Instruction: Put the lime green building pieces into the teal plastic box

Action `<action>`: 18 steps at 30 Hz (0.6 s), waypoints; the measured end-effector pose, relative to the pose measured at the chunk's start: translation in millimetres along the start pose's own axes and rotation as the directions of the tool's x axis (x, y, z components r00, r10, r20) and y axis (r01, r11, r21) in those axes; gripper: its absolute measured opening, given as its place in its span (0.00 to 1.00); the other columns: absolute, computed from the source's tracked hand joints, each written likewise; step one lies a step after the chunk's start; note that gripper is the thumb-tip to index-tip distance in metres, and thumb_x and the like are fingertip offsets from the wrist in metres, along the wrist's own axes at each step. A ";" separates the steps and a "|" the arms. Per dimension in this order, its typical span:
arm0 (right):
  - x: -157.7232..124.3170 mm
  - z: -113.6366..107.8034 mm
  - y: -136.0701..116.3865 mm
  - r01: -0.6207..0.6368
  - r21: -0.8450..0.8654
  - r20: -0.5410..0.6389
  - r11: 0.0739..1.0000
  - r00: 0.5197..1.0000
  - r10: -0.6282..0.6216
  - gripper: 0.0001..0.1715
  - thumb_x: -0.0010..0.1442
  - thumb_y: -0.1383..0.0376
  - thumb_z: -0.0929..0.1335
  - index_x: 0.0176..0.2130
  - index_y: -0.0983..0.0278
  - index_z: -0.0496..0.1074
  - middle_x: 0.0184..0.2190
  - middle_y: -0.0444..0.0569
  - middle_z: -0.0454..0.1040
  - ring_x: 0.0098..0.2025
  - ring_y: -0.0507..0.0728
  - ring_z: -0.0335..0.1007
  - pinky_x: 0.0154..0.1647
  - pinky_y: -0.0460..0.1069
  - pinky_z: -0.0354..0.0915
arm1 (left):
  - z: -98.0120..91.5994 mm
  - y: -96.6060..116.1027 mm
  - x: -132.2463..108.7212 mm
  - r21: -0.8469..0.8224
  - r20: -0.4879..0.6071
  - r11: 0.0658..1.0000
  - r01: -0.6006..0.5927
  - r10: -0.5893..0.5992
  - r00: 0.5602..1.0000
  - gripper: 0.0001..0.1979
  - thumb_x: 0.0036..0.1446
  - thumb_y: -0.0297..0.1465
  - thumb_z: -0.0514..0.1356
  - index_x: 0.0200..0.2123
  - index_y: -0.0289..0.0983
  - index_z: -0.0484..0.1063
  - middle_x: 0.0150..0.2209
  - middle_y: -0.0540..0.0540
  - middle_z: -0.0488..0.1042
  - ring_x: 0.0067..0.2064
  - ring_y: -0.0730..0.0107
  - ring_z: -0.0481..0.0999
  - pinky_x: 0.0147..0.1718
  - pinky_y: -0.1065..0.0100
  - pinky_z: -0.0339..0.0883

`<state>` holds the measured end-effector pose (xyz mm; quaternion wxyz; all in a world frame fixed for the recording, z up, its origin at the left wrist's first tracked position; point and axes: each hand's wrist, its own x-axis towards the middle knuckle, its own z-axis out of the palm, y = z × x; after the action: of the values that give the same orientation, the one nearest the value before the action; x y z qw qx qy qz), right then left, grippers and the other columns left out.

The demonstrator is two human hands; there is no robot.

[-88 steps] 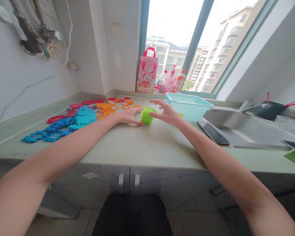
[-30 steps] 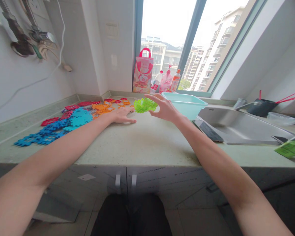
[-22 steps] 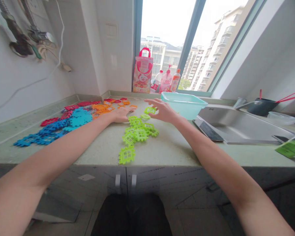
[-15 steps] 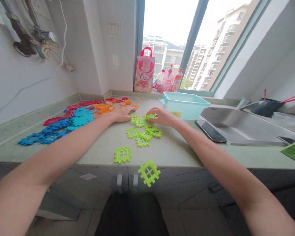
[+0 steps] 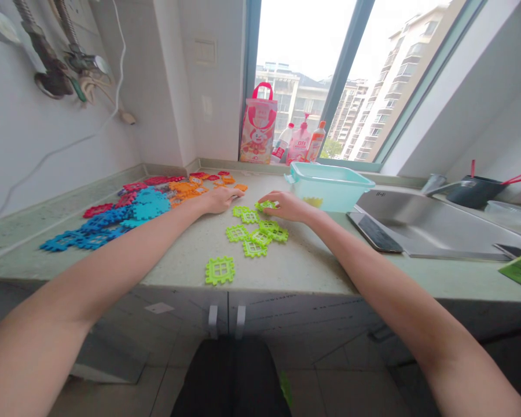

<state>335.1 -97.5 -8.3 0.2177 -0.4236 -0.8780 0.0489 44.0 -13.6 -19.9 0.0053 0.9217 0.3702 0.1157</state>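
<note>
My left hand (image 5: 219, 200) lies low over the counter with its fingers stretched out, close to an orange interlocking plastic tile (image 5: 242, 187). My right hand (image 5: 285, 205) has its fingers curled onto a lime-green interlocking tile (image 5: 265, 205) with a window-like grid. Between and in front of the hands, several more green tiles lie loosely, some overlapping, such as one green tile (image 5: 255, 249). Another lone green tile (image 5: 220, 270) rests near the counter's front edge. Below the counter, a blurred green tile (image 5: 286, 389) is partly hidden behind my dark-clothed leg.
Piles of blue tiles (image 5: 98, 229), light-blue tiles (image 5: 150, 205), orange tiles (image 5: 186, 188) and red tiles (image 5: 134, 188) spread at the left. A turquoise bin (image 5: 334, 188) with something yellow-green inside stands right of my hands. Beside it are a phone (image 5: 373, 231) and a steel sink (image 5: 421, 223).
One green tile has dropped from the counter's front edge down toward the floor. My left hand has shifted slightly away from the green tiles. The right hand stays at its tile.
</note>
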 end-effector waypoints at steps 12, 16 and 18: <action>-1.6 4.1 5.5 0.049 -0.039 0.030 0.998 0.998 -0.048 0.26 0.64 0.64 0.76 0.61 0.61 0.80 0.55 0.56 0.82 0.54 0.61 0.80 0.61 0.56 0.73 | -7.6 13.1 -5.5 0.038 -0.007 0.999 0.019 -0.019 1.000 0.26 0.70 0.31 0.50 0.66 0.40 0.73 0.66 0.45 0.77 0.65 0.63 0.76 0.67 0.64 0.66; -4.1 -27.7 -22.8 0.105 -0.111 -0.123 0.988 0.985 -0.119 0.24 0.65 0.65 0.75 0.60 0.60 0.80 0.61 0.56 0.78 0.61 0.64 0.77 0.68 0.61 0.70 | -6.5 11.9 -5.0 0.041 -0.007 0.999 0.019 -0.019 1.000 0.26 0.69 0.31 0.50 0.67 0.42 0.72 0.66 0.46 0.77 0.65 0.62 0.76 0.67 0.64 0.66; -18.6 -55.9 -55.0 0.159 -0.137 -0.269 0.978 0.944 -0.192 0.21 0.70 0.63 0.71 0.61 0.55 0.79 0.63 0.51 0.78 0.63 0.64 0.76 0.69 0.62 0.69 | -5.5 10.8 -4.6 0.045 -0.005 0.999 0.005 -0.005 1.000 0.26 0.69 0.31 0.51 0.67 0.42 0.72 0.67 0.45 0.76 0.65 0.62 0.76 0.67 0.64 0.66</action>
<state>329.3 -152.2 50.6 0.3192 -0.3579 -0.8738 -0.0810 46.9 -25.0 -14.5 -0.0161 0.9203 0.3752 0.1095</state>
